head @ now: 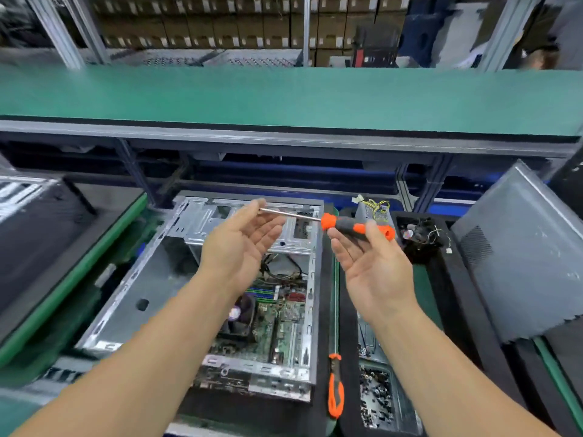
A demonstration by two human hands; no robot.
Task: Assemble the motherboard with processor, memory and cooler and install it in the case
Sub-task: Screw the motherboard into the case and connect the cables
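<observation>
Metal case holding motherboard, tray of screws

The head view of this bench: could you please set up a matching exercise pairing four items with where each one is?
Things:
1. screwdriver
2. second screwdriver
3. motherboard
4. screws

Places:
A. inside the open case
B. lying on the dark mat right of the case
C. in the tray at lower right
D. handle in the right hand, shaft tip at the left hand

Pairs: 1-D, 2-B, 3-A, 4-C
</observation>
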